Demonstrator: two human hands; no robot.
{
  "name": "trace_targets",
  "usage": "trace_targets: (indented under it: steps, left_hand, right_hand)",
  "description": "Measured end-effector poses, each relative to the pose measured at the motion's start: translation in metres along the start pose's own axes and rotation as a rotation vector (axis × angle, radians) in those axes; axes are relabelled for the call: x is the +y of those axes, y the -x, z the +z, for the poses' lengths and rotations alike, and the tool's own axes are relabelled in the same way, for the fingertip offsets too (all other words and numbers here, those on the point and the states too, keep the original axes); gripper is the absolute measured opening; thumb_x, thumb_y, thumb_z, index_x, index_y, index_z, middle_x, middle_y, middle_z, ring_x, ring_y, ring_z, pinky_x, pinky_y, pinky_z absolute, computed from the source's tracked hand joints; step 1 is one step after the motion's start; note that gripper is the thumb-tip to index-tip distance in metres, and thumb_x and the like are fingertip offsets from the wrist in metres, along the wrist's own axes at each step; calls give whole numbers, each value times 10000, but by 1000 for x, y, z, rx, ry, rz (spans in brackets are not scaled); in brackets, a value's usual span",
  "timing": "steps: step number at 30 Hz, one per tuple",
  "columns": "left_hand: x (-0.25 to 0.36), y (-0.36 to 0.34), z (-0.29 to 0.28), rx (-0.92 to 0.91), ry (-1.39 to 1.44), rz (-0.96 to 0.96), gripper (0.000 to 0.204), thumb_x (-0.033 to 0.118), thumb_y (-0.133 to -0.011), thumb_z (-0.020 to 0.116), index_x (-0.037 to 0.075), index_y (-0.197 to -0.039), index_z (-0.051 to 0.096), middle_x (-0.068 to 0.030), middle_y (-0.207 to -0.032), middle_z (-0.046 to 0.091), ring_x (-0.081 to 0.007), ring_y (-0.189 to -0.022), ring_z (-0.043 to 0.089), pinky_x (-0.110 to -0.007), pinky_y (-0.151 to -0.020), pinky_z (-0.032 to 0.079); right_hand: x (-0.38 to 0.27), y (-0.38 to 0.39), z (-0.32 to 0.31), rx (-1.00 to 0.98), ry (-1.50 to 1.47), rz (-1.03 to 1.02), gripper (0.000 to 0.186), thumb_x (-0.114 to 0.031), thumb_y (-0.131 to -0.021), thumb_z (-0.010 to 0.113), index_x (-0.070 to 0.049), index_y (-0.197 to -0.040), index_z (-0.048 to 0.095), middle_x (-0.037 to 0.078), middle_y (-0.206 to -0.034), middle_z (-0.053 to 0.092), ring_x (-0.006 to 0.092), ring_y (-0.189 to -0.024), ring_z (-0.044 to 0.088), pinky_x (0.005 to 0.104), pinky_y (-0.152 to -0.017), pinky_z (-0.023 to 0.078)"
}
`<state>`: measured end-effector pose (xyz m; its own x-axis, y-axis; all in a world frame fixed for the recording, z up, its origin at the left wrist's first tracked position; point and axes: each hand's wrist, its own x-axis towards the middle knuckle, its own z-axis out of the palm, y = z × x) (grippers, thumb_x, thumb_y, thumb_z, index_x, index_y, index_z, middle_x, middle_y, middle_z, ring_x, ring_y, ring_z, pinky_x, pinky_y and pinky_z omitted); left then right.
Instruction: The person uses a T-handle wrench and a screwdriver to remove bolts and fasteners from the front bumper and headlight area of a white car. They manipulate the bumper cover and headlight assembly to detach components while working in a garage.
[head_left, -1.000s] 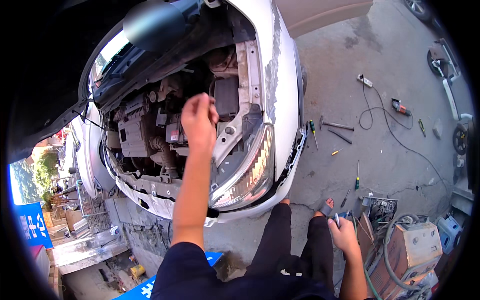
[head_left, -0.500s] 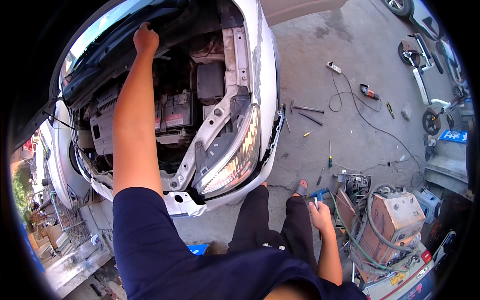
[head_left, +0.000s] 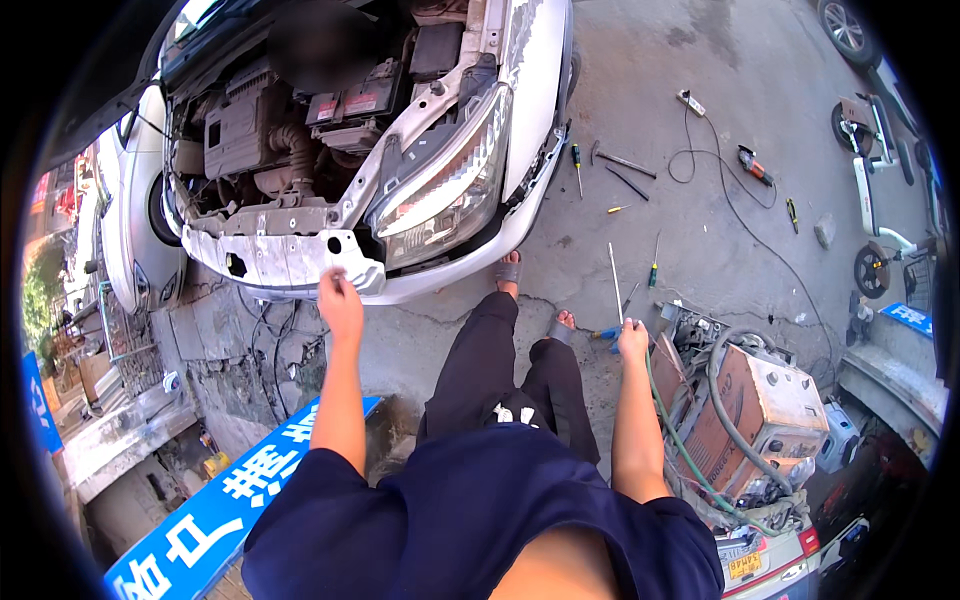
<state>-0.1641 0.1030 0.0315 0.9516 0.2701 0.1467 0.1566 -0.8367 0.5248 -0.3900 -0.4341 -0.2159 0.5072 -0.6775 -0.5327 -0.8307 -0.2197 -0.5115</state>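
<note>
My right hand [head_left: 632, 340] is closed around a thin, pale, straight rod [head_left: 614, 275], which points up and away from the fist. What kind of tool the rod is does not show. My left hand [head_left: 341, 302] is in front of the white front panel [head_left: 270, 262] of a car, its fingers drawn together. Anything between those fingers is too small to make out, and whether they touch the panel is unclear. Beside the panel sits the headlight [head_left: 450, 190]. Behind it lies the uncovered engine bay with its battery [head_left: 365, 100].
On the ground lie a hammer [head_left: 625, 160], screwdrivers [head_left: 654, 272], an angle grinder [head_left: 755, 166] and a power strip [head_left: 690, 102] with a trailing cord. A boxy machine [head_left: 765, 405] with hoses stands at right. A blue sign [head_left: 215, 510] is at lower left.
My left hand has come down from the far side of the engine bay to the front panel. My right hand has risen, and the rod now points upward. The view has shifted.
</note>
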Motion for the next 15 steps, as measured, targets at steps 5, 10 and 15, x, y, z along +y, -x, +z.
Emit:
trace_targets:
  steps: [5,10,15]
  left_hand:
    - [-131,318,-84,-754,-317,-471,251,170,-903,636,20,-1098,684,-261,-1051,721,-429,-1013,700,-500,-897,550]
    - [-189,454,-144,-1312,-488,-670,291,211,-903,667,15,-1110,727,-278,-1069,722,-404,-1024,708,-459,-905,552]
    - [-184,383,-101,-1002,-410,-483,296,216,-918,678,-6,-1107,732,-268,-1038,736,-386,-992,721,-447,-881,555]
  right_hand:
    - [17,-6,-36,29,-90,103,305,-267,-1016,599,31,-1014,665,191,-945,718,330,-904,693,443,-841,516]
    - [-11,-2,-57,-160,-320,298,299,-259,-1016,596,-43,-1222,613,134,-1089,686,318,-947,692,499,-788,584]
    - [-10,-9,-62,-211,-434,401,320,-212,-1032,565,-122,-1339,572,109,-1106,632,286,-952,659,542,-824,594]
